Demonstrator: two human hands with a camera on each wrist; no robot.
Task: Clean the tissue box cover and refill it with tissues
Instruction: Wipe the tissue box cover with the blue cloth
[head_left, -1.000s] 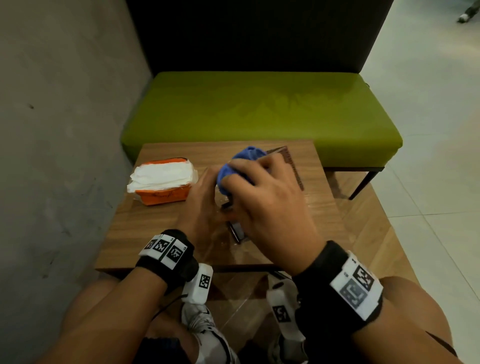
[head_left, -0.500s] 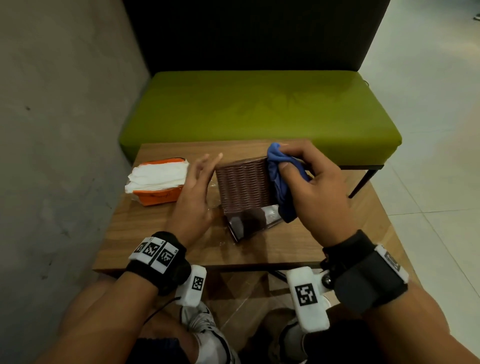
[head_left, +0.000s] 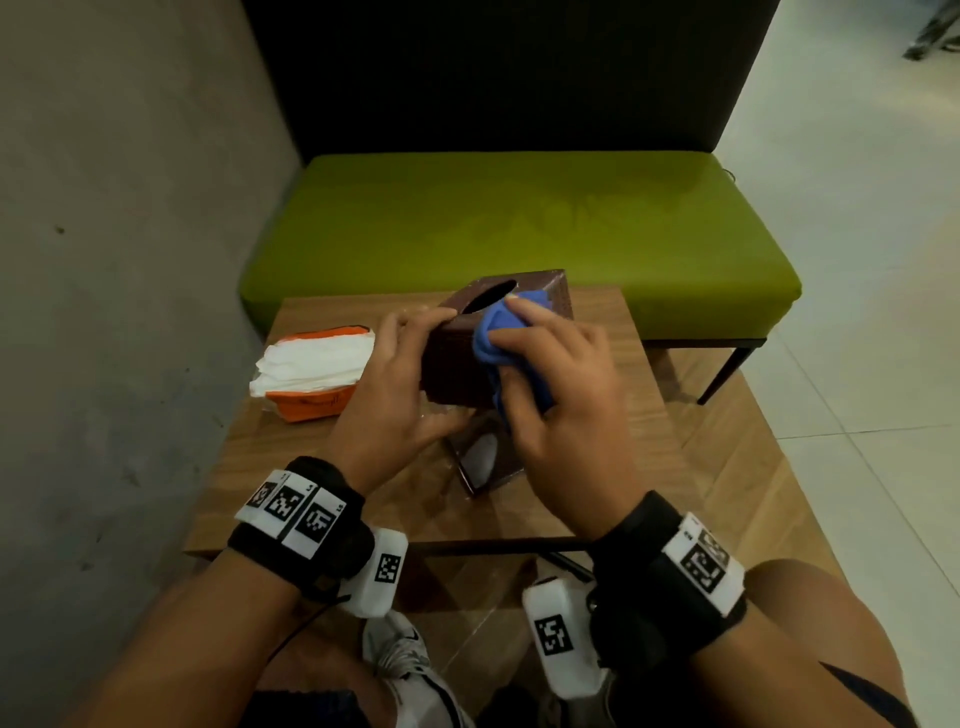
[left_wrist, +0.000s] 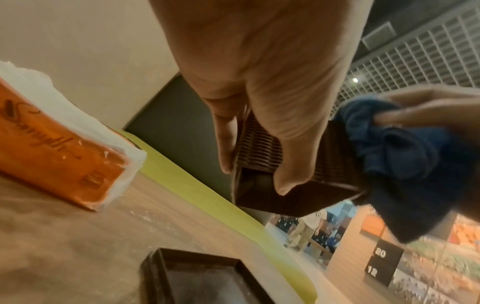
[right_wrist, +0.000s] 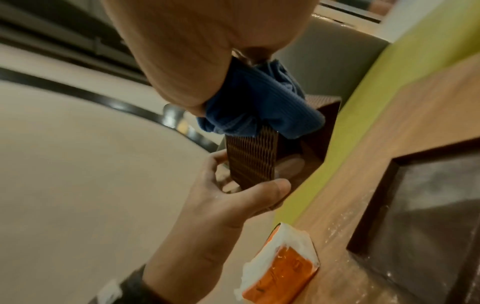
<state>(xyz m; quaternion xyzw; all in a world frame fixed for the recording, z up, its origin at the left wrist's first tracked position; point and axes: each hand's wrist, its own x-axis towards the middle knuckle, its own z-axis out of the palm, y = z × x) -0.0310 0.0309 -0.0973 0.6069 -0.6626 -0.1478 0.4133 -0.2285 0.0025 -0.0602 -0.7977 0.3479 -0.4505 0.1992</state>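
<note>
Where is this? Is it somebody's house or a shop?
Probably a cafe or mall seating area, not a house. There is a green padded bench by a small wooden table, a grid ceiling, and a numbered sign with people standing beyond.

Dim, warm indoor light; the pale floor (head_left: 857, 260) at upper right of my head view is the brightest area. Wide-angle bending curves the bench (head_left: 519, 234) and wall edges. In both wrist views my palms loom soft and out of focus, and the table (right_wrist: 389, 127) smears with blur. A small ceiling lamp (left_wrist: 355, 79) glares
</note>
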